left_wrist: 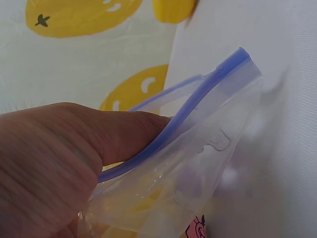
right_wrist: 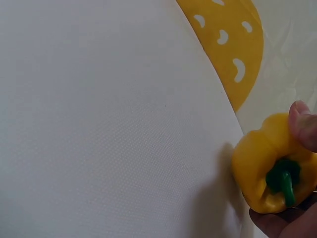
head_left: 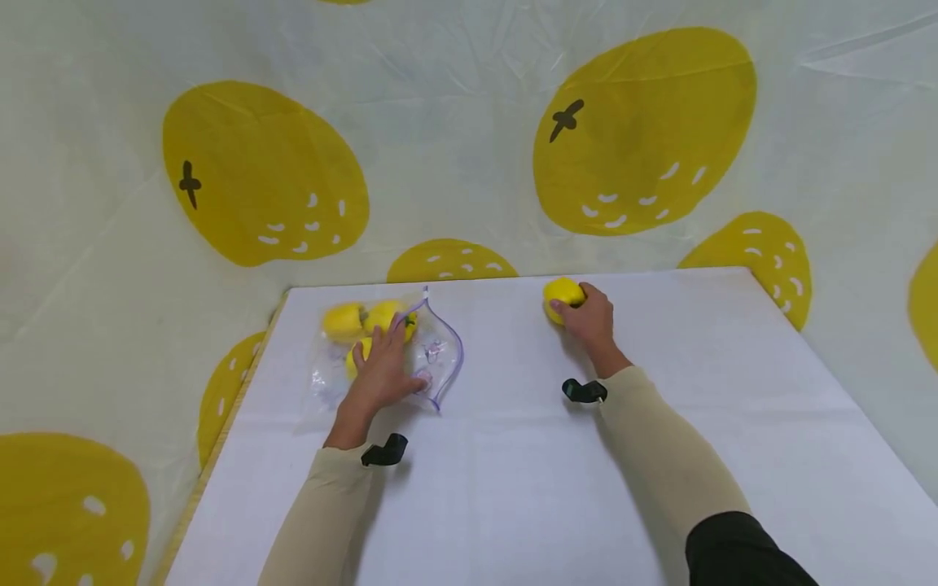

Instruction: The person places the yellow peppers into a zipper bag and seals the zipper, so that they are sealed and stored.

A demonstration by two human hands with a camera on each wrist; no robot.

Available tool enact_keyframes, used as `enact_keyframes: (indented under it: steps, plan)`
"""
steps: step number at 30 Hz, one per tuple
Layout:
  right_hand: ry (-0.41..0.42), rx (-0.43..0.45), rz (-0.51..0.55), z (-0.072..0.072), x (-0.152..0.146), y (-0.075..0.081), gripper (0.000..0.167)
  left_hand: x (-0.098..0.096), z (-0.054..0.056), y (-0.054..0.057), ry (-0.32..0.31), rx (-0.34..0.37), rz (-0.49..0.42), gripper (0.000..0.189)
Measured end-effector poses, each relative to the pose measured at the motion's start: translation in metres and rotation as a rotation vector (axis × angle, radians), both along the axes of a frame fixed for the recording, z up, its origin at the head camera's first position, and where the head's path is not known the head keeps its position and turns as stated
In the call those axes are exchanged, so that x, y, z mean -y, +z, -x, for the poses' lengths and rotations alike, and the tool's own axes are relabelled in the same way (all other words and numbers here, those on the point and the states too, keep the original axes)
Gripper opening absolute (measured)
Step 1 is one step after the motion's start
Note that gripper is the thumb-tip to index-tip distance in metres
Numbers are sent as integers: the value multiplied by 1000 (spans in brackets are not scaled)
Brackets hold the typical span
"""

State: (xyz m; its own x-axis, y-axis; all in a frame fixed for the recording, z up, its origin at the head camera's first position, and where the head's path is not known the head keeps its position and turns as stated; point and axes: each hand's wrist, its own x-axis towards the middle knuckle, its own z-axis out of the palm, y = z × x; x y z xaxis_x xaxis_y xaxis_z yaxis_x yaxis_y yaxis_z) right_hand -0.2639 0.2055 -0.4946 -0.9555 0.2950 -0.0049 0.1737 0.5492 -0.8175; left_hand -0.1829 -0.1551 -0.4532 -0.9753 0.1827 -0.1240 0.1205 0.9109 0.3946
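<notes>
A clear zip bag (head_left: 440, 358) with a purple-blue rim lies on the left of the table. Inside it are yellow bell peppers (head_left: 343, 322), partly covered by my left hand (head_left: 383, 368). That hand reaches over the bag with its fingers spread. Close up in the left wrist view, the thumb (left_wrist: 131, 130) lies along the bag's rim (left_wrist: 185, 111), its tip behind it. At the back of the table my right hand (head_left: 589, 320) grips another yellow bell pepper (head_left: 563, 291). Its green stem (right_wrist: 285, 181) faces the right wrist camera, with the thumb (right_wrist: 303, 128) on the pepper's side.
The table has a white cover (head_left: 506, 480). Behind and beside it hangs a pale sheet (head_left: 447, 163) printed with large yellow fruit. Black camera mounts (head_left: 585, 391) sit at both wrists.
</notes>
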Motion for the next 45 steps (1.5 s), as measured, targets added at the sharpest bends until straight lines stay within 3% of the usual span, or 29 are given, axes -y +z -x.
enact_keyframes:
  steps: [15,22,33,45]
  plan:
    - [123,12,56,-15,24,6,68,1,0,-9,0,4,17,115]
    - [185,-5,59,-17,36,11,67,1,-3,-7,-3,-7,7,115]
    - [236,12,149,-34,61,12,69,-4,-8,-4,1,0,5,117]
    - [305,5,208,-42,97,13,68,-4,-5,-6,8,-2,22,118]
